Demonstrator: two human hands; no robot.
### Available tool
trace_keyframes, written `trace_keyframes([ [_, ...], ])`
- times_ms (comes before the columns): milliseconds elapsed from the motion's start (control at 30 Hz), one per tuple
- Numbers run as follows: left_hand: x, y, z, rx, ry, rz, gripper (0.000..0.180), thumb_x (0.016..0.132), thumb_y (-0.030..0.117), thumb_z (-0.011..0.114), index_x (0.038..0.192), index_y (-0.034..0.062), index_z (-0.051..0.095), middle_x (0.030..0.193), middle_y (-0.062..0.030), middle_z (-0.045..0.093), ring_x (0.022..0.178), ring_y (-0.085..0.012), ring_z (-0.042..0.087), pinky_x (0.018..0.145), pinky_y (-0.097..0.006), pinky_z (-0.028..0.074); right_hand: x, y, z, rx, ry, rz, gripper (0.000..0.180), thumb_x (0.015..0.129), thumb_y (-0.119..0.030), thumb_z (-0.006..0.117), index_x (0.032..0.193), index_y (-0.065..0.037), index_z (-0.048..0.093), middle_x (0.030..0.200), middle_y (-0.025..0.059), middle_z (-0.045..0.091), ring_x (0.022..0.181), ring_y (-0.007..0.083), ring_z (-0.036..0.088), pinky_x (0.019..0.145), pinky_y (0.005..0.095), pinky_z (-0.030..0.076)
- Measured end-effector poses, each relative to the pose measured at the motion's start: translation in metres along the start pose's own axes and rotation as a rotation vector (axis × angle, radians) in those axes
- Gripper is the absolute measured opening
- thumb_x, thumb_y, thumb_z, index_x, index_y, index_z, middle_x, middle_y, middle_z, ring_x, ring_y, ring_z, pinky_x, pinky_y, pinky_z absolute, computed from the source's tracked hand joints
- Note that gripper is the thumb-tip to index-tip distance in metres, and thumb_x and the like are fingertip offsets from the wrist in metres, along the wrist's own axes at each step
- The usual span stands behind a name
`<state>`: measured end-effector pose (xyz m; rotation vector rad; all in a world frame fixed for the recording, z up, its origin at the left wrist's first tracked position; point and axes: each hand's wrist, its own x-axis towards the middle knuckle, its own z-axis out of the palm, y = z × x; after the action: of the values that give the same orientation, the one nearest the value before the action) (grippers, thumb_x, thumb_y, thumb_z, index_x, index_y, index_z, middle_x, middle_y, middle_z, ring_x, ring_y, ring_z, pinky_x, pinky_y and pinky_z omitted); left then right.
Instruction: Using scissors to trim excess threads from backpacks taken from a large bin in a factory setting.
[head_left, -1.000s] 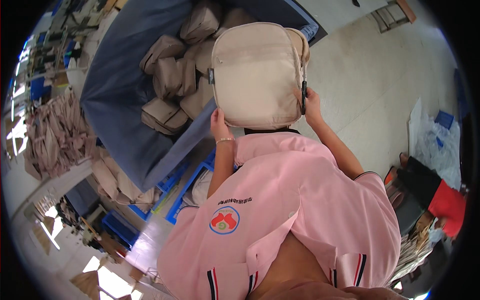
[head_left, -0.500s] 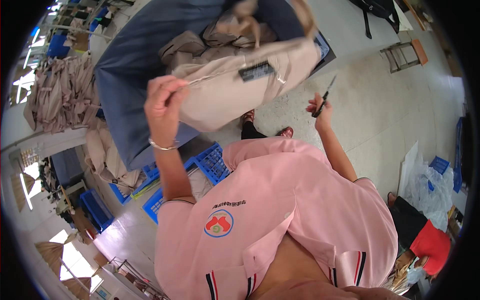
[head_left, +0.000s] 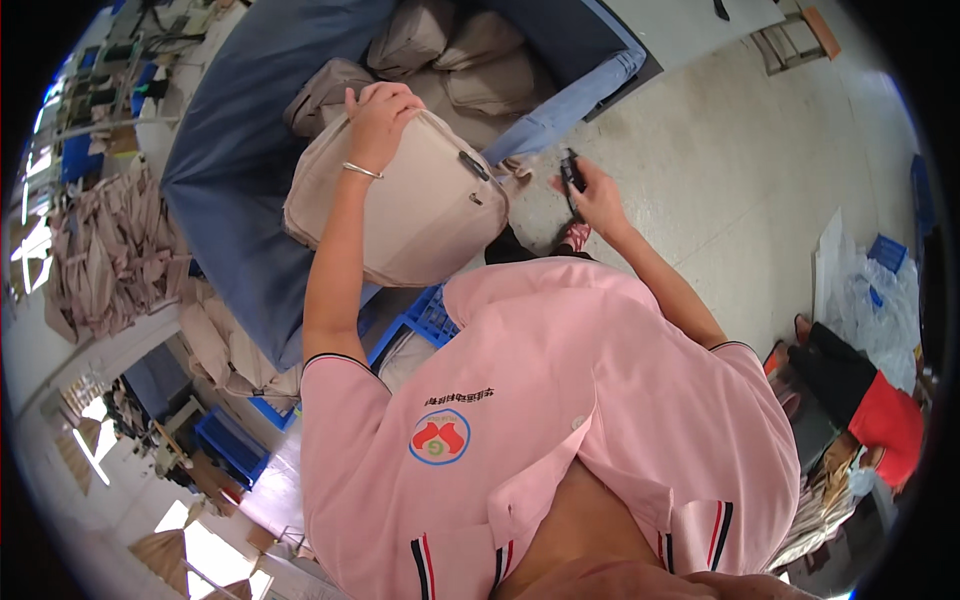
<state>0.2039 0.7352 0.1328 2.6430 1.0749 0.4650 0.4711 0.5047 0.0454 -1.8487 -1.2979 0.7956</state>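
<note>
A beige fabric bag (head_left: 400,215) with rounded corners hangs in front of me, over the near side of a large blue cloth-lined bin (head_left: 235,180). My left hand (head_left: 383,120) is closed over its upper edge, fingers on the far side. A small dark tag and a zipper pull show near the bag's right edge. To the right of the bag, my right hand (head_left: 598,200) grips a pair of small black-handled scissors (head_left: 572,172), apart from the bag. The fingers partly cover them. Several similar beige bags (head_left: 490,75) lie inside the bin.
Beige cloth pieces (head_left: 115,245) hang in a heap at the left. Below the bin stand blue plastic crates (head_left: 430,318). On the right are clear plastic bags (head_left: 870,290) and a person in red (head_left: 890,430). A stool (head_left: 795,42) stands at the far right.
The beige bag has turned and come left and nearer, its tag now at the right edge. My left hand has moved up and right along it; my right hand has moved left with the scissors.
</note>
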Motion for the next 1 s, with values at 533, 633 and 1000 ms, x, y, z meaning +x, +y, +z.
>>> trace_keyframes([
  [533, 0.019, -0.05, 0.004, -0.415, -0.088, 0.025, 0.014, 0.081, 0.009, 0.066, 0.093, 0.0113, 0.072, 0.102, -0.0031, 0.063, 0.104, -0.0237, 0.052, 0.094, -0.034, 0.041, 0.022, -0.05, 0.05, -0.19, -0.312, -0.087, 0.061, 0.083, -0.059, 0.062, 0.088, 0.001, 0.051, 0.087, 0.0207, 0.059, 0.077, 0.0391, 0.061, 0.064, 0.0454, 0.047],
  [633, 0.02, -0.053, 0.006, -0.428, -0.107, 0.021, 0.014, 0.081, 0.009, 0.066, 0.094, 0.011, 0.072, 0.102, -0.0032, 0.062, 0.104, -0.0233, 0.052, 0.093, -0.034, 0.041, 0.026, -0.052, 0.055, -0.092, -0.334, -0.029, 0.059, 0.082, -0.058, 0.064, 0.087, 0.0, 0.053, 0.076, 0.0196, 0.058, 0.072, 0.0372, 0.059, 0.063, 0.0449, 0.045],
  [1000, 0.021, -0.068, 0.013, -0.499, -0.133, -0.014, 0.013, 0.082, 0.009, 0.066, 0.094, 0.0101, 0.072, 0.102, -0.0033, 0.062, 0.105, -0.0221, 0.052, 0.094, -0.032, 0.041, 0.022, -0.057, 0.069, -0.197, -0.342, 0.05, 0.057, 0.084, -0.058, 0.061, 0.083, -0.002, 0.053, 0.071, 0.0202, 0.063, 0.069, 0.0419, 0.063, 0.062, 0.0488, 0.048],
])
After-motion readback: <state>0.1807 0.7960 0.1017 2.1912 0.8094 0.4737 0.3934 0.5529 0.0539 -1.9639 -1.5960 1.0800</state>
